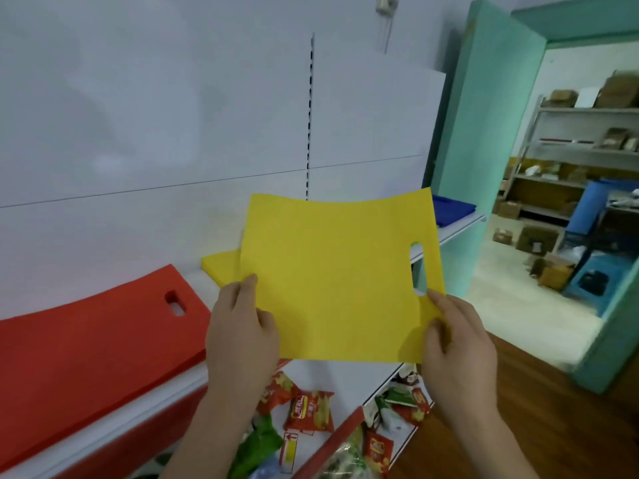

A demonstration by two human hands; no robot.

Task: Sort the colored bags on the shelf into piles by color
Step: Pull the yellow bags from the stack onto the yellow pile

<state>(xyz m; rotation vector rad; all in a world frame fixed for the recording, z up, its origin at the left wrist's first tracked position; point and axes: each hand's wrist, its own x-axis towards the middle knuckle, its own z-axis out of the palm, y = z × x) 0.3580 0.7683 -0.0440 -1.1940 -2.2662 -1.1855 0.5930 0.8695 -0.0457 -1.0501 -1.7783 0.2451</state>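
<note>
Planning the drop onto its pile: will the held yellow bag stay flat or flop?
The yellow bag probably flops: its top edge sags between the left hand and right hand. It looks thin and light, so it may drift off the yellow pile.

The flat yellow bag looks like matt, finely textured non-woven cloth; the crinkled red snack packets below are glossy plastic.

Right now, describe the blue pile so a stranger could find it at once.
Follow the white shelf rightward to its far end by the teal door frame. The blue pile lies there, behind the held yellow bag; it is the only blue stack on that shelf.
</note>
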